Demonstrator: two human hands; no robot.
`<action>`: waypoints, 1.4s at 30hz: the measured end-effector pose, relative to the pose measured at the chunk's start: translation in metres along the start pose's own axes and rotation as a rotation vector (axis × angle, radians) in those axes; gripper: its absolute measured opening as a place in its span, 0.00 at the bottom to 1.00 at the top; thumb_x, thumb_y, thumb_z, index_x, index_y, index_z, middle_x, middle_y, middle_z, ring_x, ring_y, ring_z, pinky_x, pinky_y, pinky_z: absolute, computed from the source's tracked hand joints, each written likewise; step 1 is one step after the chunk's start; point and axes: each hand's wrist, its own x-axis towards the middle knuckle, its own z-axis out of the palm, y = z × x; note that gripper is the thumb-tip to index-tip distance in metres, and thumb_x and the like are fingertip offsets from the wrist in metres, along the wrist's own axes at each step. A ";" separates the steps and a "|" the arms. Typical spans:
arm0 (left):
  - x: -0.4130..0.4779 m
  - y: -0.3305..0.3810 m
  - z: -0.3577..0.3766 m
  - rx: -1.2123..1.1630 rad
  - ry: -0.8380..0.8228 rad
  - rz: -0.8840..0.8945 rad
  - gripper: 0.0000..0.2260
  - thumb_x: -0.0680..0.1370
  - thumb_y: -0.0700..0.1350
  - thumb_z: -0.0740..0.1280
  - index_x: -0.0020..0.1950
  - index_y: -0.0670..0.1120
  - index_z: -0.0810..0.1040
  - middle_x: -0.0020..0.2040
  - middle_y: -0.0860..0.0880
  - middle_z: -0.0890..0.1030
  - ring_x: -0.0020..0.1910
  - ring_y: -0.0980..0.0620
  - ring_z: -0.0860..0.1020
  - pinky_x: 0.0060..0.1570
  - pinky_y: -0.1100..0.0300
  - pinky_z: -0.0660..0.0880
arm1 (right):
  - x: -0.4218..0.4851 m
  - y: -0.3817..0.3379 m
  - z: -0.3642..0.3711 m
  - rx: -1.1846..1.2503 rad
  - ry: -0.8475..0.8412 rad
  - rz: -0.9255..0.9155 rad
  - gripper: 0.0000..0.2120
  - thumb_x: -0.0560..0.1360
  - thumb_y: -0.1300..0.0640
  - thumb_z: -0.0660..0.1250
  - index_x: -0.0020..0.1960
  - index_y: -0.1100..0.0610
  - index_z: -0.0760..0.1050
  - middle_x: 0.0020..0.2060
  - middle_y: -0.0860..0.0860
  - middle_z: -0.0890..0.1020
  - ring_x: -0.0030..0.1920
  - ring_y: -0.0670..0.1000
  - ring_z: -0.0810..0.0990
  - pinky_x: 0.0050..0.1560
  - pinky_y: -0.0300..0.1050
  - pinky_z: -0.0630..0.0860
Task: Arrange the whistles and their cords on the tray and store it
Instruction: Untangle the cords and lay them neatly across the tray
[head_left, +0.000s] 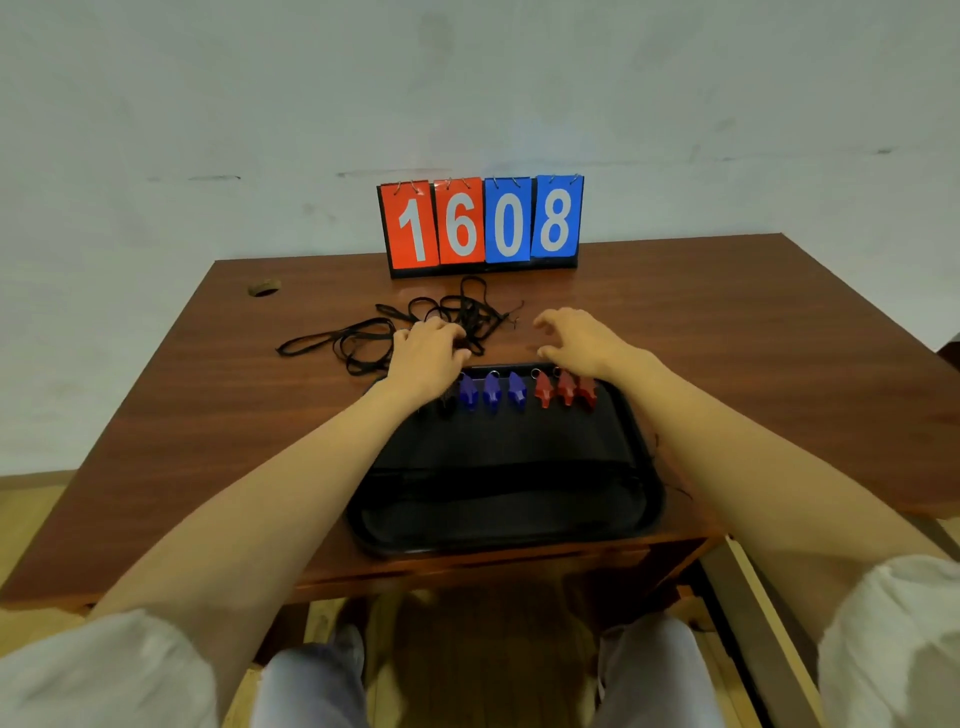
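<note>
Scoreboard (480, 223) reads 1608. Your left hand (428, 356) pinches the cords (460, 307) at its twelve o'clock; your right hand (576, 338) hovers, fingers spread.

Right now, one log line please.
left hand grips cords | right hand spread above table | whistles rowed at tray far edge

Tray (504, 499) sits at the table's (727, 338) near edge, dead centre; row of whistles (514, 389) side by side along its far rim; cords (363, 338) tangled on the table behind the tray, trailing left; left hand (428, 353) gripping that tangle, right hand (576, 335) just right of it; scoreboard (480, 223) stands behind them all.
</note>
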 end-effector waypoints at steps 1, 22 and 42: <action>0.011 -0.002 0.000 -0.003 -0.013 0.003 0.17 0.79 0.51 0.61 0.66 0.48 0.72 0.65 0.45 0.73 0.65 0.44 0.70 0.65 0.46 0.63 | 0.012 -0.001 0.000 -0.004 -0.004 0.010 0.22 0.77 0.55 0.65 0.70 0.55 0.66 0.65 0.56 0.73 0.65 0.56 0.71 0.65 0.53 0.71; 0.105 -0.045 0.061 0.070 -0.295 0.170 0.20 0.81 0.45 0.59 0.73 0.46 0.64 0.72 0.47 0.65 0.69 0.45 0.67 0.64 0.49 0.67 | 0.152 0.014 0.067 -0.011 -0.009 0.174 0.11 0.80 0.60 0.59 0.61 0.63 0.69 0.59 0.60 0.73 0.57 0.61 0.73 0.51 0.51 0.72; 0.101 0.054 -0.060 -0.503 0.085 0.074 0.15 0.80 0.44 0.62 0.66 0.41 0.71 0.55 0.45 0.76 0.50 0.50 0.75 0.48 0.61 0.69 | 0.065 -0.044 -0.089 0.185 0.407 -0.280 0.09 0.79 0.60 0.61 0.56 0.56 0.78 0.52 0.51 0.81 0.50 0.46 0.74 0.53 0.39 0.70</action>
